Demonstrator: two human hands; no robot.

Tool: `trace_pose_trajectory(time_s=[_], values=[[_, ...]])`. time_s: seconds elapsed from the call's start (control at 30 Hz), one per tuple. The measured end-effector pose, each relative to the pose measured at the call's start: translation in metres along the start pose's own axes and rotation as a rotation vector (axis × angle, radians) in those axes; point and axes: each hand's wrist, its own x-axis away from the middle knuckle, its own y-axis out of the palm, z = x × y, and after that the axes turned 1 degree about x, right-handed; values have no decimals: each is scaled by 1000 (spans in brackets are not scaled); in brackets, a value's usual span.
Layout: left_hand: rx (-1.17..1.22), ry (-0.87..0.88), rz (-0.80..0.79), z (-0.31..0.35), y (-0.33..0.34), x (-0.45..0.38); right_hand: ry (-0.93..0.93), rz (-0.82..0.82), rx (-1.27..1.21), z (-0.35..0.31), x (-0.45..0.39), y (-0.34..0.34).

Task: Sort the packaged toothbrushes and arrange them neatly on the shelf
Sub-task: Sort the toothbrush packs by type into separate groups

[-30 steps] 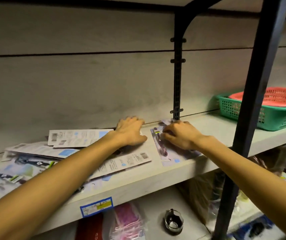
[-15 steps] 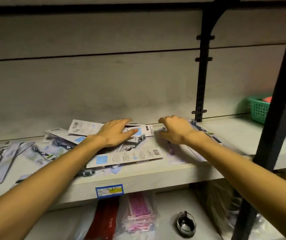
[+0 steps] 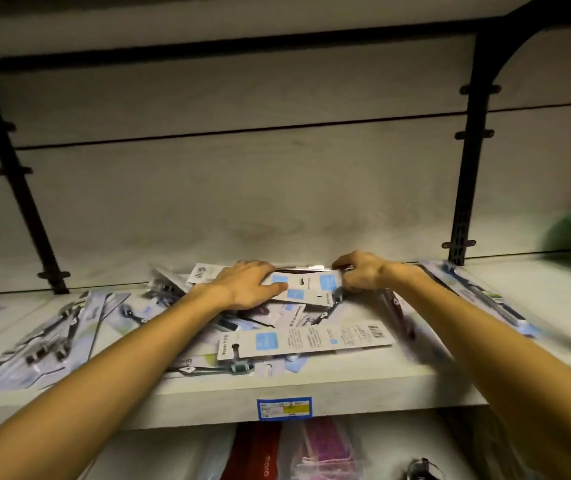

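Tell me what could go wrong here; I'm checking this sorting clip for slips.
Both the left hand and right hand hold one toothbrush pack atop a loose pile; lifting it may drag others along. The barcoded pack lies near the shelf edge and could slide off.

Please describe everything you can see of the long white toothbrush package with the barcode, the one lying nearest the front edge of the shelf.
The long white package is a flat card strip lying face down, roughly parallel to the front edge of the shelf. It shows a pale blue square, small print, a barcode at its right end and a hang hole at its left end. It rests on top of other packages in the pile. Neither hand touches it; both hands are further back.
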Motion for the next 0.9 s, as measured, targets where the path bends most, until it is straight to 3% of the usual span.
trace_pose_trajectory(time_s=[0.17,0.43,0.73,0.83,0.9], values=[[57,24,113,-16,0,4,-19,49,-217,-5,-7,5],[50,23,322,-36,4,14,-84,186,-150,-18,-16,29],[217,100,626,-40,-8,18,-204,467,-644,-9,5,13],[386,101,779,-33,-22,10,-231,523,-894,-9,17,-5],[686,65,854,-21,-38,3,-237,607,-1030,-11,26,-18]])
